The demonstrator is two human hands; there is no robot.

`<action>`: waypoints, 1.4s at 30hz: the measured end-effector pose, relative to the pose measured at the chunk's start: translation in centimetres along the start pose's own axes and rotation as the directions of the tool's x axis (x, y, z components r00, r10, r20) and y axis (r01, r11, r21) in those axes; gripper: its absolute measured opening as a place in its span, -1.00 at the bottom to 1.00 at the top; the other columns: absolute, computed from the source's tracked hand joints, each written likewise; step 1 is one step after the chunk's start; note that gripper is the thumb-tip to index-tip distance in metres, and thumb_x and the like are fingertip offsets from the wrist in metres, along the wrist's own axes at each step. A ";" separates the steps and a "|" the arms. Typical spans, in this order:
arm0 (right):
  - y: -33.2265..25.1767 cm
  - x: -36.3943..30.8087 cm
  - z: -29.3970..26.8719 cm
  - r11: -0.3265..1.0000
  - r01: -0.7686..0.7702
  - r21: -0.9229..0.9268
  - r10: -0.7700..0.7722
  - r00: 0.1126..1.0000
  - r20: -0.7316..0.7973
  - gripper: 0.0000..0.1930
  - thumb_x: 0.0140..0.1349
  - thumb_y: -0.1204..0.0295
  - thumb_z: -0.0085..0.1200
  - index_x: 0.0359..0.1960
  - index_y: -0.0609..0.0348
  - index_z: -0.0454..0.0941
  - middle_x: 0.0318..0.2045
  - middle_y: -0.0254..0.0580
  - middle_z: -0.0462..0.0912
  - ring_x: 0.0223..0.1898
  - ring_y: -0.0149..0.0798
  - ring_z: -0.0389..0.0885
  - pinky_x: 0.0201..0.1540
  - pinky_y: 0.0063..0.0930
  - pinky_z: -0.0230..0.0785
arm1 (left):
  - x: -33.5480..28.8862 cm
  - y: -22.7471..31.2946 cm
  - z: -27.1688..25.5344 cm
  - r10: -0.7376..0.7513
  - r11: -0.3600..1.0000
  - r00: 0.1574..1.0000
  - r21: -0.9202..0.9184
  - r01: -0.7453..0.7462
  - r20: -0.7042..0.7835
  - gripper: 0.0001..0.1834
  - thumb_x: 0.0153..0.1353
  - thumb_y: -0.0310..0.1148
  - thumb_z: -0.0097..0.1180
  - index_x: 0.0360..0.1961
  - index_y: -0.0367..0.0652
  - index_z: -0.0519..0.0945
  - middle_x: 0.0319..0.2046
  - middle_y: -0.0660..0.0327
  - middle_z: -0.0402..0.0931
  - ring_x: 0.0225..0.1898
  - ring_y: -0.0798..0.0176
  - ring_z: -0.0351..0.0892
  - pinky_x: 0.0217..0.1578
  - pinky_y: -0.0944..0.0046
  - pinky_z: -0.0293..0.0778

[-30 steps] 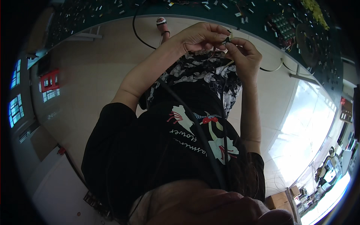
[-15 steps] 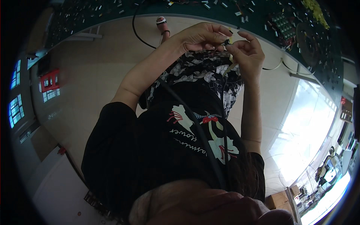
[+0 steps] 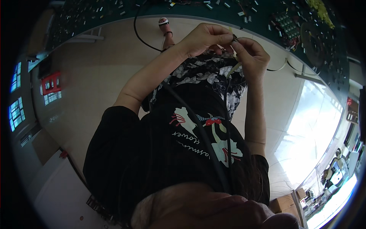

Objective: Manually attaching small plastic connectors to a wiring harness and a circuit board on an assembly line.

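My left hand [image 3: 209,39] and my right hand [image 3: 252,54] meet just short of the table's front edge, above my lap. Between their fingertips is a small dark piece [image 3: 235,38], pinched from both sides; its exact kind is too small to make out. A pale yellowish strip [image 3: 234,69] hangs below the fingers, over my patterned black and white clothing. Whether the strip joins the dark piece is hidden by my fingers.
The green-topped table [image 3: 183,10] curves across the top, strewn with small metallic cylinders. On its right are a block of rowed parts [image 3: 286,26], a round dark reel [image 3: 312,44] and a yellow heap [image 3: 321,11]. A black cable [image 3: 136,28] hangs off its edge.
The fingers of both hands have closed in around the small dark piece. My right index finger, raised before, has come down onto it, and the left fingertips have drawn together.
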State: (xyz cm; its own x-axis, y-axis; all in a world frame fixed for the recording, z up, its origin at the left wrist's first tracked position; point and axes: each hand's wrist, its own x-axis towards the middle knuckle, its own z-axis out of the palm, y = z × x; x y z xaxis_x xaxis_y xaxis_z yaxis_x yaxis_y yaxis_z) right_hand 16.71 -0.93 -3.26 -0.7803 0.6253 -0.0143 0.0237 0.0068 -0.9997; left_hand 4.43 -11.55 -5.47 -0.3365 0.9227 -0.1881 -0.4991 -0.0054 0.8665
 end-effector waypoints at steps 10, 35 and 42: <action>0.1 0.1 0.0 0.999 -0.018 0.031 0.018 1.000 0.002 -0.81 -0.03 0.50 0.13 -0.36 0.35 0.50 -0.54 -0.24 0.56 -0.56 -0.54 0.47 -0.52 -0.75 0.33 | -0.8 -0.4 0.6 0.228 0.957 0.969 0.204 -0.205 -0.093 -0.78 -0.02 -0.53 0.13 -0.29 -0.35 0.51 -0.48 0.18 0.52 -0.51 0.45 0.48 -0.48 0.53 0.44; -0.8 0.1 -0.5 0.994 -0.110 0.005 0.109 0.992 0.059 -0.85 -0.02 0.51 0.12 -0.40 0.32 0.51 -0.66 -0.32 0.51 -0.74 -0.60 0.34 -0.70 -0.79 0.16 | -1.1 -0.5 0.6 0.221 0.971 0.971 0.111 -0.211 -0.093 -0.77 0.01 -0.55 0.09 -0.26 -0.37 0.46 -0.45 0.13 0.52 -0.45 0.38 0.52 -0.38 0.47 0.48; -0.3 0.3 -0.9 0.995 -0.104 0.009 0.102 0.987 0.127 -0.85 -0.01 0.50 0.11 -0.41 0.34 0.51 -0.65 -0.31 0.51 -0.70 -0.58 0.39 -0.65 -0.78 0.22 | -0.9 0.1 0.0 0.146 0.980 0.989 0.142 -0.141 -0.029 -0.73 -0.01 -0.53 0.11 -0.23 -0.34 0.46 -0.42 0.14 0.52 -0.47 0.38 0.52 -0.45 0.49 0.47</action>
State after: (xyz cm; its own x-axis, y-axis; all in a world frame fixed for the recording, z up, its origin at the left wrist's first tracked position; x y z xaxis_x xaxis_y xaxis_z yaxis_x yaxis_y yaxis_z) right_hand 17.05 -0.09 -2.91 -0.8466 0.5189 -0.1184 0.0989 -0.0650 -0.9930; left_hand 4.72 -12.42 -5.24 -0.4286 0.9006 -0.0727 -0.3285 -0.0804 0.9411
